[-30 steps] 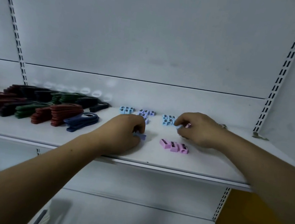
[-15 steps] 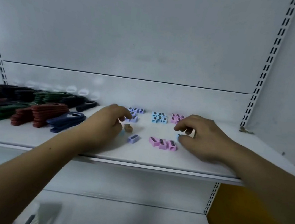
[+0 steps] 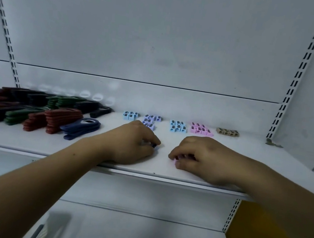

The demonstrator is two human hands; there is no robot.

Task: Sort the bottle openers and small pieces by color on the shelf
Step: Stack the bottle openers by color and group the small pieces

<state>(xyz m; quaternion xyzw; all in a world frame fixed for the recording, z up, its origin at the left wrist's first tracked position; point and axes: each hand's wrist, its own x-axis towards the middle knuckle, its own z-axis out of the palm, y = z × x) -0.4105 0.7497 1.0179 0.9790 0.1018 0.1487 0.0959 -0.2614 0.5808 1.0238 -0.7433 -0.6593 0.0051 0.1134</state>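
Both hands have slid back toward the front edge of the shelf [image 3: 265,163]. Now the right hand [image 3: 199,155] covers the spot where three pink pieces lay in a row. The left hand [image 3: 133,145] covers the spot where a purple one and a brown one lay loose.

The left fingers [image 3: 150,137] are curled and pinch a small piece [image 3: 154,144] at their tips. It looks dark, and I cannot tell its color. The right fingers [image 3: 177,154] are curled down too and pinch a pink piece [image 3: 175,161] against the shelf.

Most of the sorting looks done. At 9 o'clock from the hands, the openers [image 3: 61,119] lie in stacks of red, green, black and blue. At 12 o'clock, by the back wall, the little pieces sit in groups, each one color: the light blue group [image 3: 130,115], the purple group [image 3: 151,121], the blue group [image 3: 178,125] and the pink group [image 3: 201,128]. The tan group [image 3: 227,132] is at 2 o'clock.

I think only the few pieces under the hands are left. The pink piece belongs with the pink group, at 12 o'clock from the right hand. The small piece needs its own match. The far stacks at 9 o'clock are too dim to check.
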